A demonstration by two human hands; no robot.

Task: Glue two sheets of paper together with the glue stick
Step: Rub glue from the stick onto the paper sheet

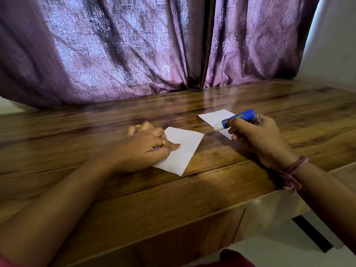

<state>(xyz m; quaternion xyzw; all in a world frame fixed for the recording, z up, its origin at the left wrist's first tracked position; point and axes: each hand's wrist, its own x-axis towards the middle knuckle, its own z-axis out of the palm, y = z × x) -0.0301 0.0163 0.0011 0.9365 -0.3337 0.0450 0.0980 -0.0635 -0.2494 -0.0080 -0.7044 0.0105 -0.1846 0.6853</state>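
Paper sheet (183, 149) lay near the middle of the wooden table (134, 195), bare wood open toward the near edge and toward the purple curtain (115, 51) behind. Left hand (142, 147) rested on its left part, fingers curled, a fingertip pressing the paper; something yellow showed beyond the knuckles, unclear. Second sheet (213, 117) sat apart to the right. Right hand (258, 135) gripped the blue glue stick (237, 119), its white uncapped tip pointing left over that second sheet.

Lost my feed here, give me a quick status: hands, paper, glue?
Left hand pressing near sheet flat on table. Right hand gripping glue stick, uncapped, above far sheet. Sheets apart. Nothing in the way.
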